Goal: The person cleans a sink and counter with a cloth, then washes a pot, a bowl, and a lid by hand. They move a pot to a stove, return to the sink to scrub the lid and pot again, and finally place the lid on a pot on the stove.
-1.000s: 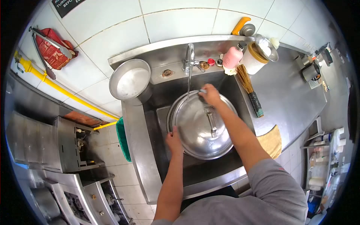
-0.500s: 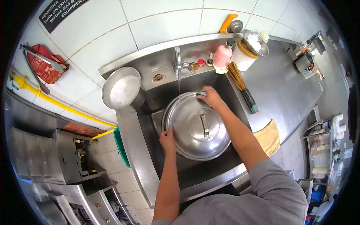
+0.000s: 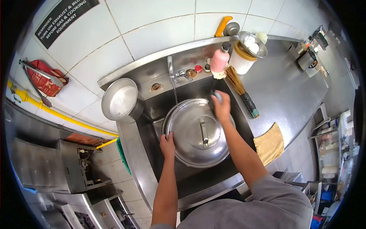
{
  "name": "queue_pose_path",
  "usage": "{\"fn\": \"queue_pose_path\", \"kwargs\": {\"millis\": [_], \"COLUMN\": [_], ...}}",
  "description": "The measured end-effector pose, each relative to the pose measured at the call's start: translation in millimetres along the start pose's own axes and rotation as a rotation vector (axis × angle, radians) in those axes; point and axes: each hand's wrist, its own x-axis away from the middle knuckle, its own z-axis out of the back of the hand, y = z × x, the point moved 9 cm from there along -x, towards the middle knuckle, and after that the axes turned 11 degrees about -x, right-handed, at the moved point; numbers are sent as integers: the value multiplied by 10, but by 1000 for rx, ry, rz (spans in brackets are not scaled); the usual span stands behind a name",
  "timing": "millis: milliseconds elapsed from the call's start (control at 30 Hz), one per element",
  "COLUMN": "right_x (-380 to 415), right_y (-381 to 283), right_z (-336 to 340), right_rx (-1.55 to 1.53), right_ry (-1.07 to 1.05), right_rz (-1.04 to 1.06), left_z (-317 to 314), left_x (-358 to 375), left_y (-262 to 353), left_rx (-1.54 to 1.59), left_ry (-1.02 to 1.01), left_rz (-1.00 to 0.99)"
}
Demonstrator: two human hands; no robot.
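A large round metal lid [image 3: 187, 133] with a strap handle lies in the steel sink [image 3: 150, 152], and water runs from the tap [image 3: 171, 70] at its back edge. My left hand [image 3: 167, 145] grips the lid's left rim. Near the upper right of the lid, my right hand [image 3: 222, 107] is closed on a small grey-blue thing, blurred, that I cannot make out. A metal pot [image 3: 122, 100] with whitish contents stands at the sink's left corner.
Behind the sink's right side stand a pink bottle [image 3: 219, 60] and a white tub [image 3: 241, 59] with a bowl [image 3: 259, 47] on it. A stick brush [image 3: 242, 91] and a tan cloth [image 3: 270, 144] lie on the right counter [image 3: 289, 87].
My right hand has left the lid's top rim and moved slightly down and right, now with a small object in it. My left hand still holds the left rim. The view has shifted slightly.
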Motion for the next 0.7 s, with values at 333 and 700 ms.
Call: {"fn": "queue_pose_path", "kwargs": {"millis": [333,700], "right_x": [77,1388], "right_y": [-86,841], "right_z": [-1636,1162], "right_rx": [467,403], "right_ry": [-970,-69], "right_rz": [204,-499], "left_z": [-135,-29], "left_x": [-151,-174], "left_y": [-234,11], "left_rx": [-11,44], "left_ry": [38,25], "left_rz": [-14,-75]}}
